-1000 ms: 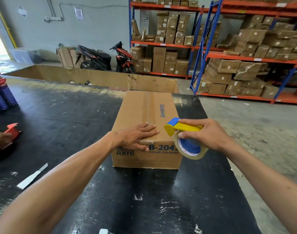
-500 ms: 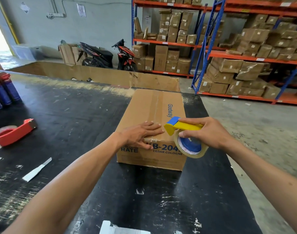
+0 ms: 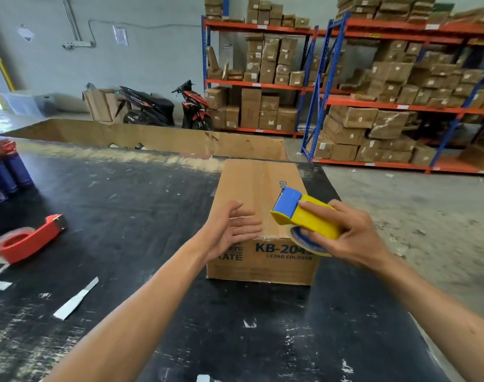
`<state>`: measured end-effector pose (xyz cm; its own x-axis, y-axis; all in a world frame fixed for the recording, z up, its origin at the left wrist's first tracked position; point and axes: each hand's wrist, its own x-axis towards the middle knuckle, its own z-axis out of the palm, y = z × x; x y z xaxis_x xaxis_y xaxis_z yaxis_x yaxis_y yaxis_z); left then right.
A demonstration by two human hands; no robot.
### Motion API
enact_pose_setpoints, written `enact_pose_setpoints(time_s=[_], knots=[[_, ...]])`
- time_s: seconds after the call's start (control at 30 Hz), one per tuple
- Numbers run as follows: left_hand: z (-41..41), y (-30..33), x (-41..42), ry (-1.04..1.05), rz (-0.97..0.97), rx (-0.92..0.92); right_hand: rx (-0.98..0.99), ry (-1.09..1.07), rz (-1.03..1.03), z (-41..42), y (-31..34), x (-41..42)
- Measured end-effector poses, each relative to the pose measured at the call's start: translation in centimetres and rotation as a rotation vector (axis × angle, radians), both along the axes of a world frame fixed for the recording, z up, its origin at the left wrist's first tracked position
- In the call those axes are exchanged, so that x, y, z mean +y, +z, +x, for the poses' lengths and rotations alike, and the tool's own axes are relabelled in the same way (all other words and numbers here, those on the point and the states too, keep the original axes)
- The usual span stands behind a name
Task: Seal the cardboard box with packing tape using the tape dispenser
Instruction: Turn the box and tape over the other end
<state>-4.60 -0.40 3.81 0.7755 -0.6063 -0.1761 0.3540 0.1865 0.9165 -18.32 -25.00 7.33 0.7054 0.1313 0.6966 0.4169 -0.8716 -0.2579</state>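
Note:
A closed brown cardboard box (image 3: 251,188) printed "KB-204" and "CEDAR COLOGNE" lies on the black table (image 3: 125,205), with a strip of clear tape along its top seam. My right hand (image 3: 351,232) grips a yellow and blue tape dispenser (image 3: 304,216) with its tape roll, held above the box's near right corner. My left hand (image 3: 229,230) hovers open just above the box's near left top, palm turned inward, fingers spread, holding nothing.
A red tape dispenser (image 3: 28,241) lies on the table at the left. Blue cans with red caps (image 3: 6,175) stand at the far left edge. Paper scraps (image 3: 75,299) litter the table. A big open carton (image 3: 152,139) lies behind, with motorbikes (image 3: 163,106) and box-stacked shelves (image 3: 373,92) beyond.
My left hand lifted off the box's near edge and opened. My right hand raised and tilted the dispenser over the box top. The view moved closer and shifted right.

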Motion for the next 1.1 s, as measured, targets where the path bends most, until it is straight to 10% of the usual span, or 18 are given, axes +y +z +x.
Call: enact_pose_setpoints(time_s=[0.5, 1.1], knots=[[-1.4, 2.6, 1.8, 0.083, -0.135, 0.198, 0.076, 0.147, -0.119, 1.7, -0.9, 3.0], [0.4, -2.0, 6.4, 0.682, 0.177, -0.103, 0.376, 0.029, -0.455, 4.4, 1.4, 3.6]])
